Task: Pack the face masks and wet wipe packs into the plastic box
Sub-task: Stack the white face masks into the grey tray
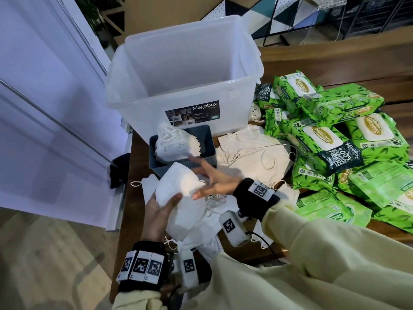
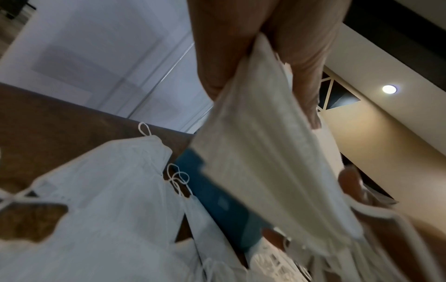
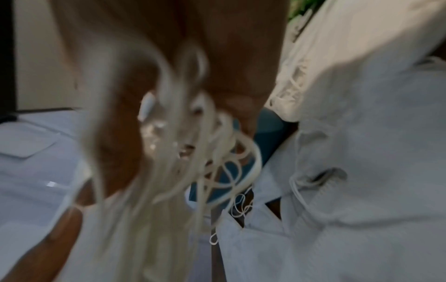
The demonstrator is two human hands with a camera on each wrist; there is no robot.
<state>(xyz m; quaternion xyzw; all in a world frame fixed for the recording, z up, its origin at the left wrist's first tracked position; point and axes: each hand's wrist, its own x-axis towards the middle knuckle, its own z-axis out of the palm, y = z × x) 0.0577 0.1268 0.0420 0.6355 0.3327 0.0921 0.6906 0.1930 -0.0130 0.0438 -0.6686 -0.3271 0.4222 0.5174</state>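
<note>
Wooden table point(image 1: 134, 175): masks point(image 1: 178, 193) pinched in left hand point(image 1: 158, 211) grip

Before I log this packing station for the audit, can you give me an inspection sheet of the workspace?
Surface: brown wooden table, mostly covered.
Job's things: clear plastic box upright, lid off, nothing seen inside; white face masks loose in front of it; green wet wipe packs piled on the right.
Clutter: small grey bin holding stacked masks; a dark cloth at the table's left edge.
Hands: left hand grips a stack of masks; right hand open, fingers spread at the stack, ear loops draped over them.
Cables: thin black lead from the wrist gear.
Surroundings: white panel left, shelving behind.
</note>
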